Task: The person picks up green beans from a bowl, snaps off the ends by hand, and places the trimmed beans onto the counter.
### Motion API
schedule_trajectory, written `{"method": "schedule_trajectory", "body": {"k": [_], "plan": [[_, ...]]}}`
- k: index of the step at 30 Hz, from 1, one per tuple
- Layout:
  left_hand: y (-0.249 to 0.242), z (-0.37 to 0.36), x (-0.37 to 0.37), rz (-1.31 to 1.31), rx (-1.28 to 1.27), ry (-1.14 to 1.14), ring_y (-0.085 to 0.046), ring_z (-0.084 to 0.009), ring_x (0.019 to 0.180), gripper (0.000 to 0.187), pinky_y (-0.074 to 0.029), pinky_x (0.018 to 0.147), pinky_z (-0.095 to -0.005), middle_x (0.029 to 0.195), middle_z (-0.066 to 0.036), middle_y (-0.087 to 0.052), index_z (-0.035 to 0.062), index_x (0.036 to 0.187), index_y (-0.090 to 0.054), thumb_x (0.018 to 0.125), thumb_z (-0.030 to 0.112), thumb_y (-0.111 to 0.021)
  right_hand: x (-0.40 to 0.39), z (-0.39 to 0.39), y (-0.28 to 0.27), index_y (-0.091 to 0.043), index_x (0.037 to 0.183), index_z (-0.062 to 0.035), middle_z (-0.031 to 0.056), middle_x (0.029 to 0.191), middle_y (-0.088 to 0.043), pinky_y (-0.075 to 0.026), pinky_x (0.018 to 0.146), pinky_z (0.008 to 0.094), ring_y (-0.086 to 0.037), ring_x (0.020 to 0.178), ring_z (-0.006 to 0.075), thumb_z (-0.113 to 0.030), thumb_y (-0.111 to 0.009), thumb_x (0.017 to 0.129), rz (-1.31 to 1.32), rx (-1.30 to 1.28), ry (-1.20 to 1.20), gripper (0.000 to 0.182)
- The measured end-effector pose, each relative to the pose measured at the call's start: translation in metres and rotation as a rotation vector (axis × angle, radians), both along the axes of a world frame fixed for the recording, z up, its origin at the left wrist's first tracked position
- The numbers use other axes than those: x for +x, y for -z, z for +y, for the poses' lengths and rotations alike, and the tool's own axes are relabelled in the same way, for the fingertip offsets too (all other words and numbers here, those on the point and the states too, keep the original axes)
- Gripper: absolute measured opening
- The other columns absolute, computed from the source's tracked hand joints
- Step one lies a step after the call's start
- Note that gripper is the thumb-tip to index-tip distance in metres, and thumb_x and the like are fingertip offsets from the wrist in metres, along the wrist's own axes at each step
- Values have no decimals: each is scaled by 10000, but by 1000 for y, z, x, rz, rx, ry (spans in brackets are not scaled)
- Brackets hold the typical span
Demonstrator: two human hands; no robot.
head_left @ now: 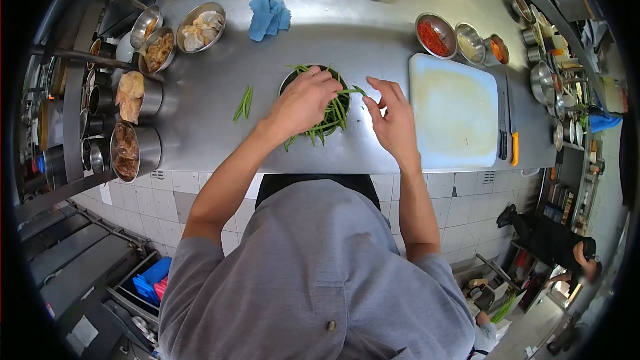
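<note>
Left grip (308,101) closed on a green bean (351,91), bean poking out to its right. Right grip (395,120) just beside the bean's free end, thumb and index parted; can't tell if it touches. For good handling: pinch light and close to the end being worked, with the left fingers steadying the bean right beside it; a long free length would probably bend or twist. Thumb facing index square across the bean should give better control.

Under left grip: bowl (283,85) with the bean pile (335,116), some beans hanging past the near edge. Wrists best held high so the pile isn't dragged out.

Left of left grip: small bean bunch (244,103) lying apart on the tabletop (213,130); worth not mixing it with the pile. Between grips, nearer the body: small dark bits (358,121), best clear of the bowl. Right of right grip: white cutting board (455,113), then orange-handled knife (514,140), well off the elbow's path.
</note>
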State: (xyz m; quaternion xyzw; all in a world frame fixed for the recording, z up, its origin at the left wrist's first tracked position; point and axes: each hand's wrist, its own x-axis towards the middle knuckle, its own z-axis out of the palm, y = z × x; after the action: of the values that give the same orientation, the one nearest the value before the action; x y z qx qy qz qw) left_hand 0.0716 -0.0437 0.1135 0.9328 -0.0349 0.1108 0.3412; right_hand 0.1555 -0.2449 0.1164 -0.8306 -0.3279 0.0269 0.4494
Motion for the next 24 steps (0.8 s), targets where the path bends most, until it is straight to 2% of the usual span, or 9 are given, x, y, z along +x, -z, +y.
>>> {"method": "schedule_trajectory", "body": {"k": [2, 5, 8, 11, 14, 17, 20, 24], "plan": [[-3, -3, -4, -12, 50, 25, -575, -318, 974, 145, -483, 885, -410, 944, -122, -634, 4, 1003, -699, 875, 0, -633, 5, 1, 12, -692, 1110, -45, 113, 990, -667, -485, 607, 319, -587, 675, 235, -98, -716, 907, -136, -32, -71, 211], [-7, -3, -9, 16, 37, 5, -572, -313, 985, 138, -482, 889, -404, 950, -122, -637, 4, 997, -698, 873, 6, -639, 5, 1, 14, -696, 1043, -31, 132, 934, -660, -490, 632, 348, -612, 699, 285, -106, -703, 917, -87, -92, -140, 147], [-9, -2, -13, 19, -31, -39, -589, -314, 967, 131, -488, 876, -414, 953, -129, -646, -5, 994, -693, 873, 10, -645, 2, 5, 16, -675, 1007, -4, 115, 860, -648, -478, 628, 318, -591, 666, 226, -107, -697, 928, -20, -113, -116, 132], [-5, 0, -16, 34, -175, -56, -627, -292, 813, 128, -519, 765, -389, 930, -136, -655, 11, 1030, -687, 917, 62, -657, -1, 8, 20, -661, 989, 10, 54, 833, -648, -449, 618, 269, -544, 662, 131, -123, -681, 959, 219, 73, -59, 138], [-10, -8, -18, 188, -435, -113, -596, -164, 672, 115, -503, 662, -317, 844, -97, -658, -10, 1020, -676, 933, 66, -670, -6, 10, 26, -667, 980, -6, 4, 803, -633, -425, 613, 241, -522, 686, 77, -121, -663, 979, 495, 221, -23, 115], [3, -16, -18, 246, -671, -153, -584, -105, 642, 114, -480, 606, -285, 764, -60, -654, -32, 1007, -661, 934, 55, -671, -11, 16, 28, -668, 981, -12, -40, 799, -610, -400, 602, 218, -489, 694, 38, -127, -658, 990, 529, 382, -8, 116], [13, -25, -18, 249, -836, -128, -537, -40, 660, 99, -457, 593, -243, 755, 4, -621, -24, 989, -661, 948, 65, -677, -12, 17, 31, -671, 977, -21, -39, 797, -614, -379, 574, 210, -454, 651, 28, -120, -656, 991, 658, 475, 51, 101], [22, -35, -18, 273, -1008, -57, -547, -37, 687, 79, -455, 603, -231, 787, 14, -626, -16, 983, -652, 957, 56, -670, -18, 21, 26, -674, 970, -29, -27, 804, -623, -344, 526, 205, -415, 606, 18, -148, -659, 993, 800, 609, 17, 122]]}}
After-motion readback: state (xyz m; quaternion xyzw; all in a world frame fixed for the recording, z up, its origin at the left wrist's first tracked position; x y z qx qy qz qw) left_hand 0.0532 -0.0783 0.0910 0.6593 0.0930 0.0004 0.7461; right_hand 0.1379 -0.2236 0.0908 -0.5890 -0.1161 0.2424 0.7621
